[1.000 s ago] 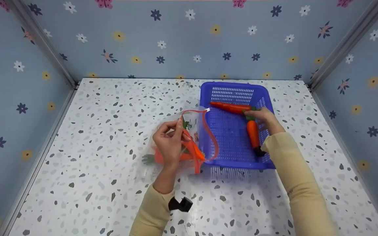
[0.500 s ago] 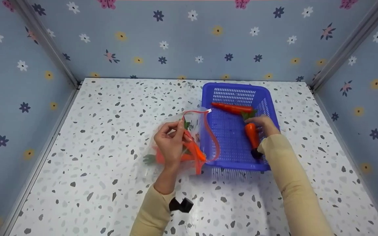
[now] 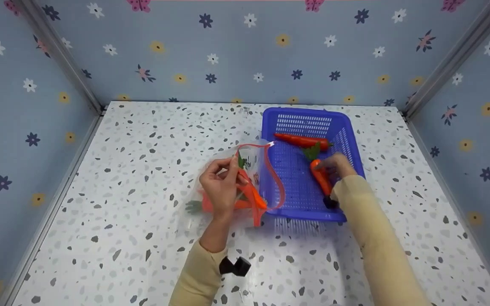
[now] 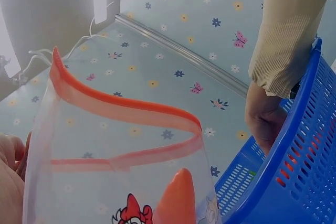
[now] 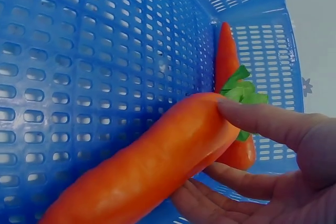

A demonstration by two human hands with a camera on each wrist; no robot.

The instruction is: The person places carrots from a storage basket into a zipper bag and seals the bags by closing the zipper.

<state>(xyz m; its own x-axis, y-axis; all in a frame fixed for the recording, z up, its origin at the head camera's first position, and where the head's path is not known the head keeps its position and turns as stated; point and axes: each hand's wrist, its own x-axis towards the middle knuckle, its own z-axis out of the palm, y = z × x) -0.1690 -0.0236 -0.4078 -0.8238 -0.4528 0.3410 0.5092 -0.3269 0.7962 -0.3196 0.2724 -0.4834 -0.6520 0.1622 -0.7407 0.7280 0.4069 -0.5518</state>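
My left hand [image 3: 219, 182] pinches the upper edge of a clear zip bag with a red-orange rim [image 3: 275, 178]. The bag's mouth gapes towards the basket. Through its plastic show orange carrots and green leaves [image 3: 194, 207]; in the left wrist view one carrot tip [image 4: 177, 198] stands near a printed cartoon. Inside the blue basket [image 3: 309, 214] my right hand [image 3: 341, 165] grips a carrot with a green top [image 3: 322, 179]. The right wrist view shows its thumb over the carrot [image 5: 152, 156] and fingers beneath. Another carrot [image 3: 300, 140] lies at the basket's back.
The basket stands right of the bag on a speckled white table [image 3: 143, 170]. Flower-patterned panels [image 3: 245, 51] enclose the back and both sides. A small black block [image 3: 240, 266] sits at my left wrist.
My right hand has shifted from the carrot's leafy top down to its body. The carrot has tilted and moved slightly left. The left hand and bag stay put.
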